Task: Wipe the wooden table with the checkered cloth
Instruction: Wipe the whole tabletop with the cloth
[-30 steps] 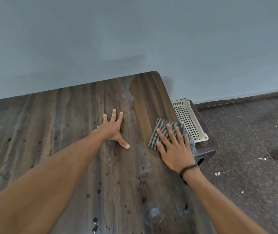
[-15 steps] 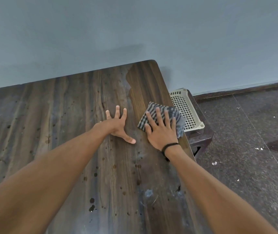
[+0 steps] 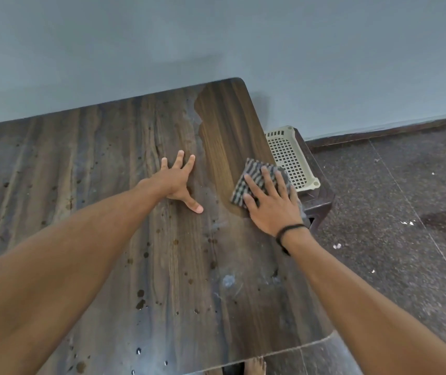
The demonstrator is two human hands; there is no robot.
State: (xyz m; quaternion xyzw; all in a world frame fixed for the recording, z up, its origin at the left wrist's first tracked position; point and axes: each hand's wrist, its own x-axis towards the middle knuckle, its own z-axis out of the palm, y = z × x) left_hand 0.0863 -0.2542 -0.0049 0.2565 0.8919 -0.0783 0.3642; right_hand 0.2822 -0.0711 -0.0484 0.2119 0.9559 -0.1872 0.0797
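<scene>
A dark wooden table (image 3: 102, 163) fills the left and middle of the head view, dusty grey and dotted with dark spots. A cleaner brown strip runs along its right side from the far corner. The folded checkered cloth (image 3: 249, 180) lies near the right edge. My right hand (image 3: 269, 203) presses flat on it with fingers spread straight. A black band circles that wrist. My left hand (image 3: 180, 181) rests flat on the tabletop to the left of the cloth, fingers spread, thumb pointing right.
A cream perforated plastic basket (image 3: 288, 156) sits on a dark stool (image 3: 319, 198) just past the table's right edge. A grey wall stands behind. Speckled dark floor (image 3: 392, 212) lies to the right. A bare foot (image 3: 254, 366) shows under the near edge.
My right hand and the cloth have slid right and a little nearer, back toward the table's right edge. My left hand stays planted in the same spot.
</scene>
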